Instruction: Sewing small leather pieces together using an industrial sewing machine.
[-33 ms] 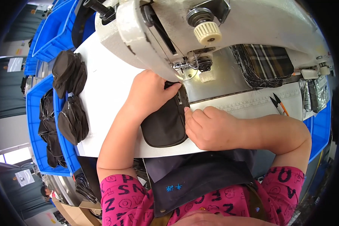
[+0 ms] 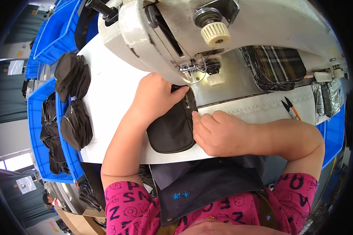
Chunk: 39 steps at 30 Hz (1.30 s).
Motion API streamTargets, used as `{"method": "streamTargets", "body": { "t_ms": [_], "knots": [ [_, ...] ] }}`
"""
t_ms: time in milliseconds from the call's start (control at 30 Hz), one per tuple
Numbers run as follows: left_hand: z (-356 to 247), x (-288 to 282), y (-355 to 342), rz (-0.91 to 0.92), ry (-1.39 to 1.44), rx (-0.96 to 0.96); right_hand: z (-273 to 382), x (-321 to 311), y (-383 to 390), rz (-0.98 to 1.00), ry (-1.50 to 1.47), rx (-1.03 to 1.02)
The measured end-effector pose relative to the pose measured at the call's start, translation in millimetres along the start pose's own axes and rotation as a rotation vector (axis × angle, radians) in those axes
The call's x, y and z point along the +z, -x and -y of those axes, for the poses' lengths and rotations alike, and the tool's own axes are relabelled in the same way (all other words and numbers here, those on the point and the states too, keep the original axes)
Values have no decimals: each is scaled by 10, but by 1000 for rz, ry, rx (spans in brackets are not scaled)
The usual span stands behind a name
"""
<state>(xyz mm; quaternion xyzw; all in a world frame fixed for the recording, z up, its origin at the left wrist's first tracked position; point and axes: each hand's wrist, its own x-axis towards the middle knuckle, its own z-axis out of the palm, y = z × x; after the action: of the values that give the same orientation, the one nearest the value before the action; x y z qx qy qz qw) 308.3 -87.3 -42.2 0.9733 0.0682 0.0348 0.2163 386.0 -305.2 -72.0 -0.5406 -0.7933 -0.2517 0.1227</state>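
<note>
Head view: your left hand [image 2: 157, 98] lay flat, fingers curled over the top of a small black zippered pouch [image 2: 171, 131], pressing it to the white tabletop [image 2: 110, 102] under the sewing machine [image 2: 208, 35] head. Your right hand [image 2: 219, 133] was loosely closed, fingertips pinching the pouch's right edge beside the zipper. Finished black pouches [image 2: 72, 100] sat stacked at left; thread snips [image 2: 290, 107] lay at right.

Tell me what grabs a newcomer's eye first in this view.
The big white sewing machine fills the top, its needle area just above a black zipped pouch at the centre of the white table. The left hand and right hand press on the pouch from either side. At the left, finished black pouches pile by blue bins.
</note>
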Motion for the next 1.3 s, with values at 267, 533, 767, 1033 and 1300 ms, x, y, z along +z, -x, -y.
{"method": "streamTargets", "body": {
  "t_ms": [267,533,767,1033,1300],
  "knots": [
    [2,22,-17,-41,38,27,17,2,19,-8,8,19],
    [-24,59,7,-81,-20,51,24,2,25,29,0,24],
    [-45,100,62,-133,-152,26,18,-96,-13,67,-8,64],
    [38,50,-78,-25,-42,-54,-62,5,28,119,-9,108],
    [413,50,-470,-121,178,147,-322,137,-22,219,-129,232]
  ]
}}
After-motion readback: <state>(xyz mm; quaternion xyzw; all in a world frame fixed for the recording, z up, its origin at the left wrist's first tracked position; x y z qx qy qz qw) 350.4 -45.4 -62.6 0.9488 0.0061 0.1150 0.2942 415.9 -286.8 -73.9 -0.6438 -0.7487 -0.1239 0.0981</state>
